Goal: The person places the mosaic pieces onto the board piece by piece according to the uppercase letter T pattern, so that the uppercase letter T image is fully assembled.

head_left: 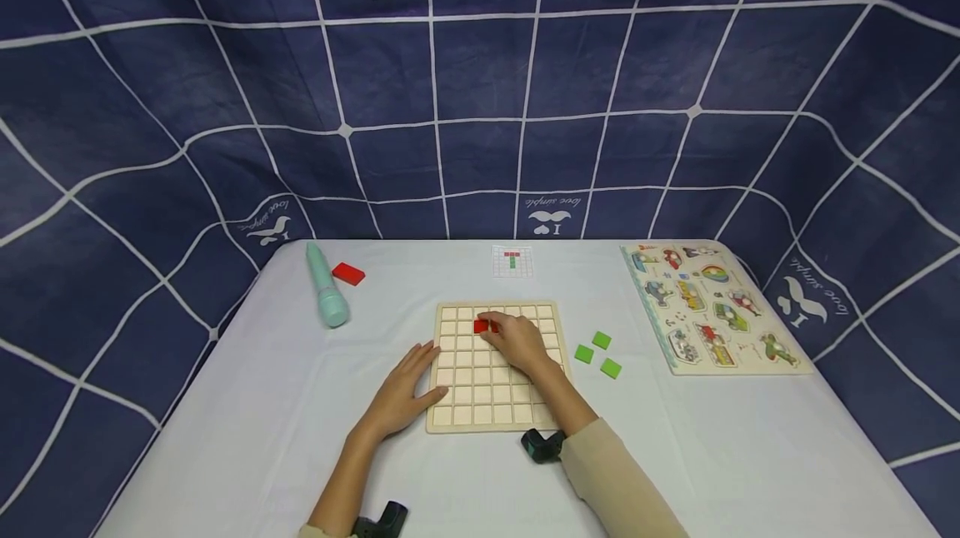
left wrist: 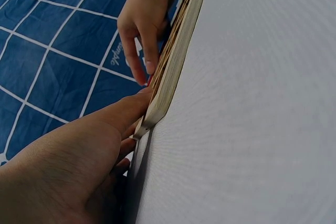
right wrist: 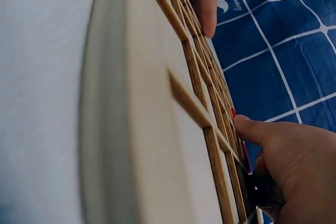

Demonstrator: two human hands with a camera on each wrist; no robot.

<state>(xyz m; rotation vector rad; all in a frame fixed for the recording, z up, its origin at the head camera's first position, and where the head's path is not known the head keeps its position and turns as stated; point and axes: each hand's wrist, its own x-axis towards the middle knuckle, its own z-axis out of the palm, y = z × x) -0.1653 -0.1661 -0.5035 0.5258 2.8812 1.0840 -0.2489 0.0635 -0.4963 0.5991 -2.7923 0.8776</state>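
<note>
A wooden grid board (head_left: 492, 428) lies flat on the white table. My right hand (head_left: 517, 341) reaches over its upper part, thumb and index finger pinching a red square tile (head_left: 494, 326). Another red tile (head_left: 481, 326) sits just left of it in the grid. In the right wrist view, the thumb of the right hand (right wrist: 299, 156) meets the red edge of a tile (right wrist: 233, 113). My left hand (head_left: 405, 392) rests at the board's left edge with fingers extended; the left wrist view shows this hand (left wrist: 79, 153) against the board's side (left wrist: 176, 72).
Several green tiles (head_left: 584, 354) lie right of the board. A small card (head_left: 512, 261) with a red and green T pattern lies behind it. At back left are a red piece (head_left: 348, 273) and a turquoise tapered object (head_left: 324, 284). A picture puzzle board (head_left: 712, 309) lies at right.
</note>
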